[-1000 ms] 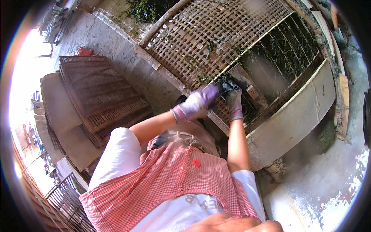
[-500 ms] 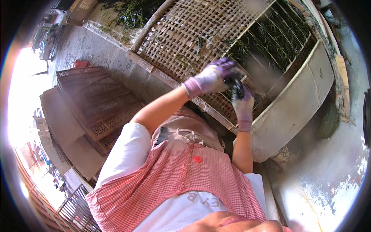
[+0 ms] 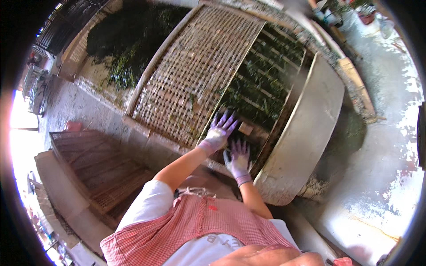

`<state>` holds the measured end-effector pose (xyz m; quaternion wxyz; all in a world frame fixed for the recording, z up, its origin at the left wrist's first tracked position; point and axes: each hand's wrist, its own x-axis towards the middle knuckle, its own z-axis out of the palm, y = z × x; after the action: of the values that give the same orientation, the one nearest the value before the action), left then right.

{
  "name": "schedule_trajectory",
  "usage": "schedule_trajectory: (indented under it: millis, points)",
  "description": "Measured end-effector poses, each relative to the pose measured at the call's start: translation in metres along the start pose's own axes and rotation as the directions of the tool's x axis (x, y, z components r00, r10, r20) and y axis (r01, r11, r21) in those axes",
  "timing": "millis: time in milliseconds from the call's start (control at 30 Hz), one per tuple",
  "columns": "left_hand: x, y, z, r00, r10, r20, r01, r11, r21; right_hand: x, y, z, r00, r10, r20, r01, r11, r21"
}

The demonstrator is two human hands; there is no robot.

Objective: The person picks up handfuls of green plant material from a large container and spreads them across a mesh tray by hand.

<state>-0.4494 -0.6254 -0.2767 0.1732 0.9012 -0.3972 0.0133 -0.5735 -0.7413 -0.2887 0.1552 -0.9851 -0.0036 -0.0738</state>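
My left hand [image 3: 221, 132], in a white and purple glove, rests with fingers spread by the near end of the dark green leaves [image 3: 262, 88]. These lie under thin slats, beside a woven bamboo lattice [image 3: 191, 66]. Just right of it and nearer to me, my right hand [image 3: 239, 160] wears the same kind of glove, its fingertips dark. Its fingers are spread too, over dark material at the near end of the frame. A small pale brown block [image 3: 245, 128] lies just beyond my hands. Neither hand holds anything that I can see.
Along the right side stands a pale curved panel [image 3: 306, 133]. Stacked woven trays [image 3: 97, 164] lean at the left, beside flat boards [image 3: 62, 186]. Another heap of green leaves [image 3: 128, 57] sits at the far left. Further off is a wooden plank [image 3: 353, 73].
My hands were close together with their fingers bent around something dark; now they are apart and spread flat. The view has shifted, showing more of the far side.
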Motion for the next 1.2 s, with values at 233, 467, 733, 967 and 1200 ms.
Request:
schedule_trajectory:
  millis: [233, 467, 733, 967, 1200]
  points:
    - [-0.045, -0.023, -0.06, 0.915, 0.157, 0.371, -0.199, 0.977, 0.077, 0.014, -0.01, -0.037, 0.974, 0.227, 0.019, -0.226, 0.956, 0.188]
    - [-0.013, 0.007, -0.014, 0.952, 0.304, -0.021, -0.303, 0.952, 0.051, 0.003, 0.007, -0.049, 0.926, 0.25, -0.283, -0.177, 0.949, 0.26]
    - [-0.039, 0.015, -0.019, 0.988, 0.11, 0.112, -0.104, 0.993, -0.06, 0.018, 0.026, -0.024, 0.916, 0.4, -0.008, -0.256, 0.601, 0.757]
    - [-0.071, -0.018, -0.043, 0.947, -0.039, 0.318, 0.01, 0.996, 0.093, 0.081, 0.007, -0.048, 0.987, 0.152, -0.047, -0.156, 0.984, -0.085]
    - [-0.151, -0.08, -0.089, 0.92, -0.392, -0.013, 0.379, 0.897, -0.227, 0.054, -0.012, -0.049, 0.989, -0.071, -0.127, 0.075, 0.997, 0.031]
